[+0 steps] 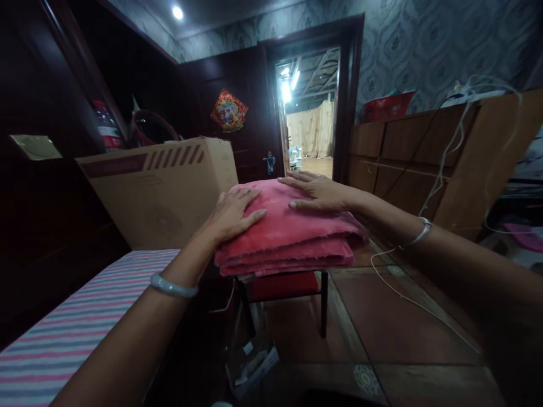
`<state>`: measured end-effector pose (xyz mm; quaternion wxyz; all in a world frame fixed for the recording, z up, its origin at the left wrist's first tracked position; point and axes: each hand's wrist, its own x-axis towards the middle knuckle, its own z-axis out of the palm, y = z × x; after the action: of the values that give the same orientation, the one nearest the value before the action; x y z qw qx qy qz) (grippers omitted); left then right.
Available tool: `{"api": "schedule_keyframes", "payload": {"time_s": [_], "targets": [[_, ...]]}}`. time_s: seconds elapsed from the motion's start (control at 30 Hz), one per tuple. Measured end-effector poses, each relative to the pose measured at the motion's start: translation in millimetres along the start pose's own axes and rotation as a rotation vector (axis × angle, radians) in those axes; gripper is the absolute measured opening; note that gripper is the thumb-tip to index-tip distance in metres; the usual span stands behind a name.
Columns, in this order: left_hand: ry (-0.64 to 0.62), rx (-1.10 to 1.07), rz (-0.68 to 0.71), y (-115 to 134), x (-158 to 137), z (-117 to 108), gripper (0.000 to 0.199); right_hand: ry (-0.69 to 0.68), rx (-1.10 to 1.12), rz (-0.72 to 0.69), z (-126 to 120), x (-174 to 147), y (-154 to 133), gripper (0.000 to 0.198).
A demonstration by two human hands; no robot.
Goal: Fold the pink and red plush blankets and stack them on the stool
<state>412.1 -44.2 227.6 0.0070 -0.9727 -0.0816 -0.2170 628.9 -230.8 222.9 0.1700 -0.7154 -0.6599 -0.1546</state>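
Note:
A folded pink blanket (pixel 280 226) lies in a thick stack of layers on a red-seated chair (pixel 284 284). My left hand (pixel 235 215) rests flat on the blanket's left side, fingers spread. Across its upper right lies my right hand (pixel 316 194), palm down with the fingers stretched out and apart. Neither hand grips the cloth. The raw edges of the folded layers face me at the front. On my left wrist is a pale bangle, and a thin silver one is on my right.
A large cardboard box (pixel 169 192) stands left, beside a striped bed sheet (pixel 80 322). Wooden cabinets (pixel 407 147) line the right wall. A white cable (pixel 419 311) trails over the tiled floor. An open box of items (pixel 252 367) sits below the chair. The doorway (pixel 311 113) stands open behind.

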Motion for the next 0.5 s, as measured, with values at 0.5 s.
{"api": "schedule_keyframes", "payload": {"time_s": [0.5], "targets": [[0.007, 0.195, 0.32, 69.6, -17.2, 13.8, 0.082, -0.023, 0.072, 0.014, -19.9, 63.8, 20.1, 0.075]]}}
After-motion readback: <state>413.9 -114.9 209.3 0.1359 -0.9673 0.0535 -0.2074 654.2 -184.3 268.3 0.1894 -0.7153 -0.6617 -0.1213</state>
